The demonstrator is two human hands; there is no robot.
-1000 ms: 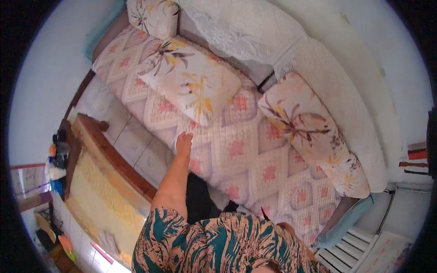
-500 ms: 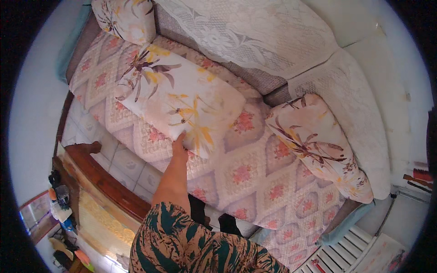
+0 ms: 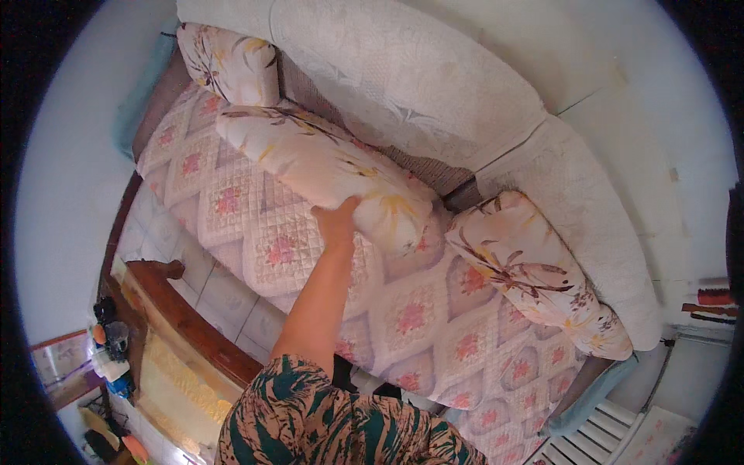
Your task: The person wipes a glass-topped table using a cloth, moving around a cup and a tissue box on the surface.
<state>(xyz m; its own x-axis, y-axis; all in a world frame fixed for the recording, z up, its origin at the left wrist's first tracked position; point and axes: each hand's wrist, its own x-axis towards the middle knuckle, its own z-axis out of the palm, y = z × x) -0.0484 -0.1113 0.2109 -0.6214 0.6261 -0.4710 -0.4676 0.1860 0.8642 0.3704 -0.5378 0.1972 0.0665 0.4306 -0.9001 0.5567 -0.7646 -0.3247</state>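
Observation:
A long floral pillow (image 3: pixel 310 167), white and pink with yellow and brown flowers, lies tilted against the backrest on the sofa seat. My left hand (image 3: pixel 338 223) grips the pillow's near long edge, the fingers partly hidden by the fabric. Under it spreads a quilted seat cover (image 3: pixel 283 248) with pink roses and diamond shapes. To the right, a matching floral cushion (image 3: pixel 535 267) leans on the backrest. Another floral cushion (image 3: pixel 232 66) stands at the far left end. My right hand is out of view.
Pale lace covers (image 3: pixel 418 93) drape over the sofa back. A wooden table (image 3: pixel 186 325) with a yellowish top stands at the lower left, past a strip of tiled floor (image 3: pixel 225 302). A white slatted rack (image 3: pixel 597 426) is at the lower right.
My left hand has pushed the pillow away toward the backrest. The pillow lay flatter across the seat before and now stands tilted up, with more of the seat cover showing.

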